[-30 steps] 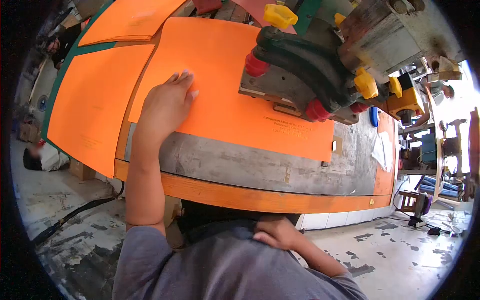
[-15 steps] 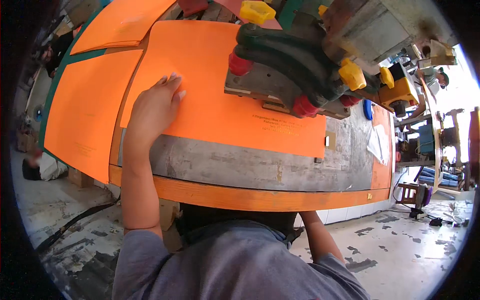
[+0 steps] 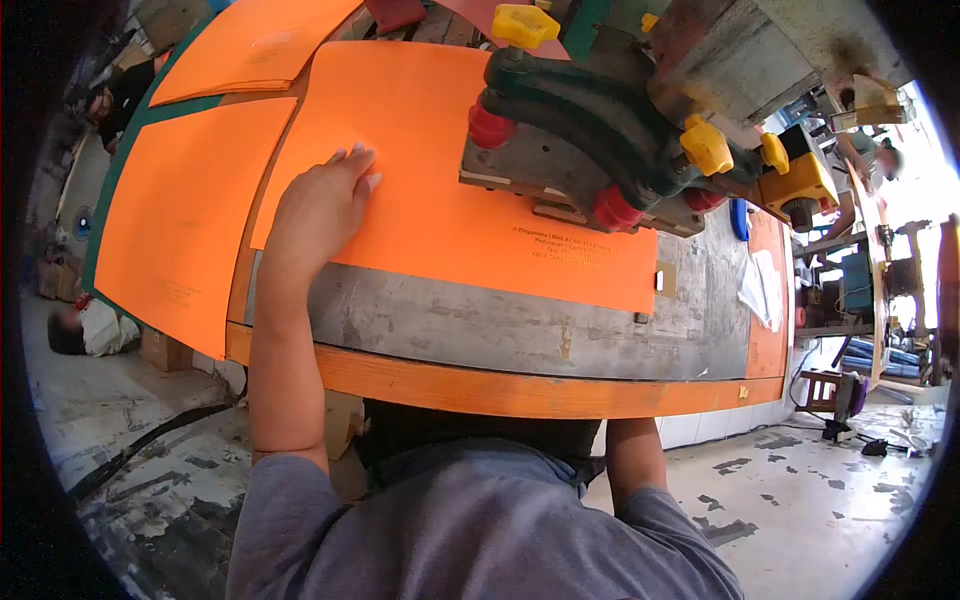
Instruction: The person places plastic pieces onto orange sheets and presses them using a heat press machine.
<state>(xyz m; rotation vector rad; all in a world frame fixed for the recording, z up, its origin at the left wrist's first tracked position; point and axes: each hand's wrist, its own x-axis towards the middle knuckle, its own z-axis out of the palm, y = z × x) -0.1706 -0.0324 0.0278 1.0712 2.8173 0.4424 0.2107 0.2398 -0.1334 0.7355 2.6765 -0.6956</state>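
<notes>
My left hand point(image 3: 318, 215) lies on the left part of an orange sheet point(image 3: 400, 200), its fingers stretched out over the surface and holding nothing. Small gold lettering is printed near the sheet's lower right corner. The sheet rests on a grey metal bed point(image 3: 430, 325). Over its right part stands a press head with a dark green frame point(image 3: 580, 115), yellow knobs point(image 3: 707, 146) and red knobs point(image 3: 615, 210). My right forearm point(image 3: 635, 455) reaches under the table's front edge, and the table hides that hand.
More orange sheets point(image 3: 190, 220) lie on a green surface to the left, with a stack point(image 3: 255, 50) behind them. A wooden edge point(image 3: 500, 391) runs along the table's front. Two people point(image 3: 95, 330) point(image 3: 880, 160) are in the background, and a black cable point(image 3: 150, 445) crosses the floor.
The view has shifted slightly. My left hand stays at about the same place on the sheet. My right forearm has moved a little and stands more upright under the table edge.
</notes>
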